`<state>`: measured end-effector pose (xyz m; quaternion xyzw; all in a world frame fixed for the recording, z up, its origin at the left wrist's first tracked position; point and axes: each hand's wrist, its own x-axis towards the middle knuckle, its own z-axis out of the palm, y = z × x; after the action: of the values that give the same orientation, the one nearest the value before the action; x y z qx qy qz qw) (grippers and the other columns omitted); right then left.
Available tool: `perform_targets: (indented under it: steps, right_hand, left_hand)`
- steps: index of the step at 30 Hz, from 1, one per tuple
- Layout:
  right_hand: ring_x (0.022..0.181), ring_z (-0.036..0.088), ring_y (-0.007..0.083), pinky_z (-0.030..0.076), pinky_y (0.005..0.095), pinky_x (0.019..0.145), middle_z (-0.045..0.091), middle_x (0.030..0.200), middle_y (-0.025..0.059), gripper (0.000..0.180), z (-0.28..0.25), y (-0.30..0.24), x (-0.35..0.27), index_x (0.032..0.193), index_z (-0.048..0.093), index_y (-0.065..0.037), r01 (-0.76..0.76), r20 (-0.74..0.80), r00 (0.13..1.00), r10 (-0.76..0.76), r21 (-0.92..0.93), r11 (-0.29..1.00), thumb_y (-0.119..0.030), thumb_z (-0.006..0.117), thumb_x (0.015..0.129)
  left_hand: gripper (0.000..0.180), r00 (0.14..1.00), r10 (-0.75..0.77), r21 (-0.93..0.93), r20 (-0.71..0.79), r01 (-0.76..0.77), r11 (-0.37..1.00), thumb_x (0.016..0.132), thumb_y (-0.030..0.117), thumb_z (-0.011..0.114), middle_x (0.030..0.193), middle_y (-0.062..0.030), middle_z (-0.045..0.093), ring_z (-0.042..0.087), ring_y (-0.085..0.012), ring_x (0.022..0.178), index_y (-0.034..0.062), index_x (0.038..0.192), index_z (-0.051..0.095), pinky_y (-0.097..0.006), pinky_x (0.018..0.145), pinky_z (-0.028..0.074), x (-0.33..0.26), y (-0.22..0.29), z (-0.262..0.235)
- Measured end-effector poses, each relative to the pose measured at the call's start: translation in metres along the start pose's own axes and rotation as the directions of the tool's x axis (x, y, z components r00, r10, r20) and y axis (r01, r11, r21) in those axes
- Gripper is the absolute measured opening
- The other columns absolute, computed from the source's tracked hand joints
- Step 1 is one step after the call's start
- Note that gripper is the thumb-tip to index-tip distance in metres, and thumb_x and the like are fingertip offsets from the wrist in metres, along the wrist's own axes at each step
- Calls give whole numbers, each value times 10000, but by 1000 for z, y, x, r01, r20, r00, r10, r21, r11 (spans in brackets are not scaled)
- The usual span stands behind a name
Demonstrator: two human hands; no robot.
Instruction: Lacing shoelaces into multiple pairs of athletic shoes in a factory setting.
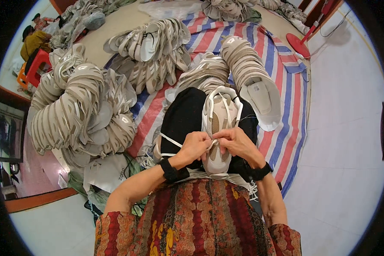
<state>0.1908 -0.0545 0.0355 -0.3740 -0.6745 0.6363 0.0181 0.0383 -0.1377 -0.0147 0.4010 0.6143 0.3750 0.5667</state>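
A white and beige sneaker upper (219,111) lies lengthwise on my lap between black-clad thighs, its rounded white end towards me. My left hand (195,146) and my right hand (237,143) meet over its middle, fingertips pinched together on a white shoelace (214,142). The fingers partly cover the lace, so its exact path there is hidden. Further white lace runs loosely over the upper beyond my hands. White strips (170,140) stretch across the black cloth left of my left hand. Each wrist wears a black band.
Nested rows of similar uppers lie at left (68,111), far centre (149,47) and right (251,77). Under several is a striped red, white and blue sheet (292,115). A red stand (298,46) is at far right; a red stool (39,66) and seated people are far left.
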Motion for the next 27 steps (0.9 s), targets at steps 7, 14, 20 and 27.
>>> perform_targets:
  steps: [7, 14, 20, 27]
  right_hand:
    - [465, 522, 128, 426, 270, 475, 562, 557, 112, 303, 18, 7, 16, 1008, 618, -14, 348, -60, 921, -386, -319, 882, -105, 462, 765]
    - [479, 564, 164, 443, 291, 507, 541, 561, 168, 314, 11, 51, -7, 990, 644, -57, 139, -230, 950, -212, -297, 945, -109, 520, 705]
    - [647, 521, 257, 392, 373, 562, 495, 660, 68, 118, 33, 3, -8, 657, 548, -77, 305, -62, 711, -701, -870, 387, -157, 631, 680]
    - [654, 497, 289, 391, 381, 606, 506, 706, 103, 145, 17, 17, 4, 703, 519, -32, 420, -60, 737, -673, -739, 526, -91, 638, 644]
  left_hand:
    - [167, 864, 499, 629, -71, -349, 695, 770, 127, 544, 595, -166, 569, 573, -200, 490, -23, 698, 555, -344, 481, 458, -2, -10, -10]
    - [189, 998, 24, 4, 65, -24, 1000, 814, 119, 492, 540, -98, 565, 564, -162, 430, -15, 709, 574, -292, 392, 457, 2, 3, 8]
    - [417, 777, 624, 677, 91, -507, 533, 696, 187, 665, 836, -119, 532, 578, -339, 746, 114, 1035, 433, -416, 566, 453, -9, 22, -14]
    - [386, 826, 361, 708, 432, -559, 431, 695, 203, 644, 695, -128, 579, 584, -348, 653, 117, 1001, 425, -432, 512, 437, 17, 34, -36]
